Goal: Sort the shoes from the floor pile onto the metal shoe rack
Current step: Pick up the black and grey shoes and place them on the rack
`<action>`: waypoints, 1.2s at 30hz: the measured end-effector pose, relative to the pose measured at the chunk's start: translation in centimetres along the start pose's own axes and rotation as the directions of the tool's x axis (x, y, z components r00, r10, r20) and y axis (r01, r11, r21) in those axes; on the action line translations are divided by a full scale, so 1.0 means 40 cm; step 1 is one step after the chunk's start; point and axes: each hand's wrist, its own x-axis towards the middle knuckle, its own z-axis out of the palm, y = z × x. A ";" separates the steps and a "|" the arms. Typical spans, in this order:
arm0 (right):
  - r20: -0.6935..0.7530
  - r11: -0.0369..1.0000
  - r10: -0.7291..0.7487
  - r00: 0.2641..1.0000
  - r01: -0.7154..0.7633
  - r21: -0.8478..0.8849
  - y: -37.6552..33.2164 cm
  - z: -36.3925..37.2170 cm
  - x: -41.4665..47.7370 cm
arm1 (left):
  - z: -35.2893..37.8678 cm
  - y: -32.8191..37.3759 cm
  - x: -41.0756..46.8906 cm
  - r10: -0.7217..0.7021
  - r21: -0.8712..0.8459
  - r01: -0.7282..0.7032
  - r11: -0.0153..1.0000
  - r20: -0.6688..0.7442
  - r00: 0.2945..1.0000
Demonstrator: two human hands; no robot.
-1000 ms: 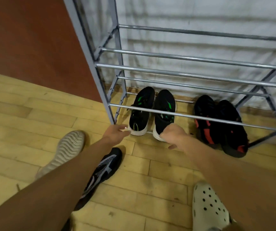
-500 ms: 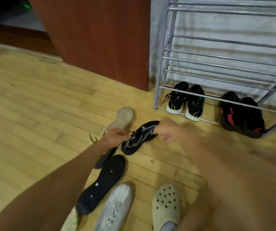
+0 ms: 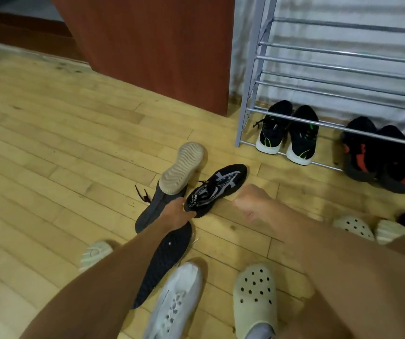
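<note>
A black-and-white knit sneaker (image 3: 217,188) lies on the wooden floor in front of the metal shoe rack (image 3: 343,55). My left hand (image 3: 175,214) grips its heel collar. My right hand (image 3: 252,201) hovers just right of the sneaker, blurred, fingers loosely curled and holding nothing. On the rack's bottom tier stand a black-and-green pair (image 3: 287,133) and a black-and-red pair (image 3: 377,152). The upper tiers carry no shoes.
Around my left hand lie a dark grey shoe with a beige sole (image 3: 182,167) and an upturned black sole (image 3: 164,263). Nearer me are a white sneaker (image 3: 177,302), a cream clog (image 3: 255,297) and more clogs (image 3: 353,226). A brown cabinet (image 3: 160,45) stands left of the rack.
Both hands left the black-and-green pair on the rack and came back to the floor pile. My left hand took the knit sneaker's heel; my right hand let go of its toe.
</note>
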 end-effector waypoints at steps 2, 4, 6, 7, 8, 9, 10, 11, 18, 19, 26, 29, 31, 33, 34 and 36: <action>0.009 1.000 0.017 1.000 -0.017 0.009 0.025 -0.008 0.042 | 0.012 0.020 0.053 0.015 0.080 -0.014 0.997 -0.013 1.000; 0.024 0.999 0.041 0.999 -0.041 0.022 0.054 -0.013 0.089 | 0.024 0.037 0.108 0.015 0.162 -0.013 0.987 -0.007 1.000; 0.051 0.997 0.057 0.997 -0.060 0.052 0.083 -0.019 0.126 | 0.035 0.049 0.159 -0.010 0.245 0.005 0.970 0.018 1.000; 0.065 0.996 0.059 0.996 -0.063 0.061 0.097 -0.023 0.143 | 0.041 0.055 0.181 -0.036 0.268 0.026 0.963 0.030 0.999; 0.080 0.996 0.060 0.995 -0.066 0.066 0.111 -0.028 0.158 | 0.046 0.063 0.199 -0.060 0.286 0.047 0.957 0.038 0.997; 0.091 0.995 0.062 0.994 -0.069 0.070 0.123 -0.033 0.172 | 0.054 0.069 0.216 -0.071 0.303 0.056 0.951 0.037 0.997; 0.098 0.995 0.069 0.993 -0.076 0.071 0.134 -0.038 0.183 | 0.062 0.077 0.230 -0.080 0.321 0.064 0.945 0.037 0.996; 0.101 0.994 0.075 0.992 -0.083 0.074 0.141 -0.044 0.194 | 0.071 0.082 0.242 -0.090 0.348 0.074 0.935 0.030 0.996; 0.105 0.992 0.052 0.993 -0.063 0.107 0.161 -0.077 0.219 | 0.072 0.096 0.276 -0.221 0.395 0.176 0.902 0.071 0.973; 0.106 0.992 0.052 0.993 -0.064 0.110 0.162 -0.082 0.215 | 0.067 0.096 0.272 -0.221 0.351 0.178 0.919 0.085 0.972; 0.048 0.998 0.009 0.999 -0.012 0.063 0.127 -0.138 0.104 | 0.044 0.151 0.132 -0.224 -0.124 0.247 0.961 0.178 0.958; -0.007 0.995 -0.049 0.999 0.049 0.081 0.099 -0.174 0.023 | 0.004 0.206 0.043 -0.086 -0.251 0.129 0.959 0.176 0.981; -0.053 0.989 -0.097 0.994 0.102 0.106 0.073 -0.208 -0.048 | -0.031 0.268 -0.026 0.025 -0.349 0.032 0.937 0.158 0.987; -0.101 0.978 -0.139 0.985 0.153 0.145 0.045 -0.249 -0.132 | -0.067 0.340 -0.101 0.129 -0.452 -0.061 0.890 0.123 0.984; -0.134 0.965 -0.168 0.977 0.190 0.179 0.032 -0.271 -0.176 | -0.084 0.378 -0.140 0.181 -0.488 -0.113 0.865 0.094 0.979; -0.237 0.931 -0.251 0.939 0.301 0.205 0.015 -0.322 -0.265 | -0.113 0.455 -0.221 0.283 -0.534 -0.226 0.815 0.026 0.959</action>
